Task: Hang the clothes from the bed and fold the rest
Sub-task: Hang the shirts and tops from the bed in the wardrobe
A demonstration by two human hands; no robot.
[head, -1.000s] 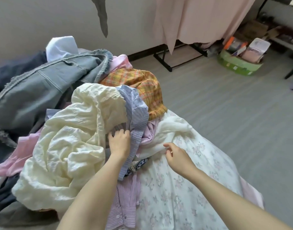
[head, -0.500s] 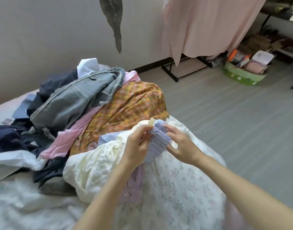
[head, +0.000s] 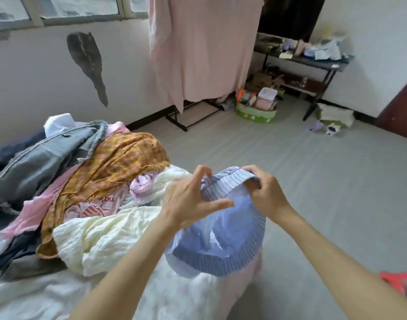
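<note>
Here | left hand [head: 188, 199], right hand [head: 265, 192]: both grips pinching ribbed blue striped garment [head: 223, 236] | bunched, hanging

Single head-worn view, angled forward and down, close over hands [head: 225, 199] and bed [head: 36, 294].

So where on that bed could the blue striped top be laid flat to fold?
The near-left white bedsheet is bare, bordered by the cream crinkled garment and the left arm. Behind it the clothes pile, with orange plaid shirt and grey denim jacket, is crowded. Both hands hold the blue striped top.
</note>
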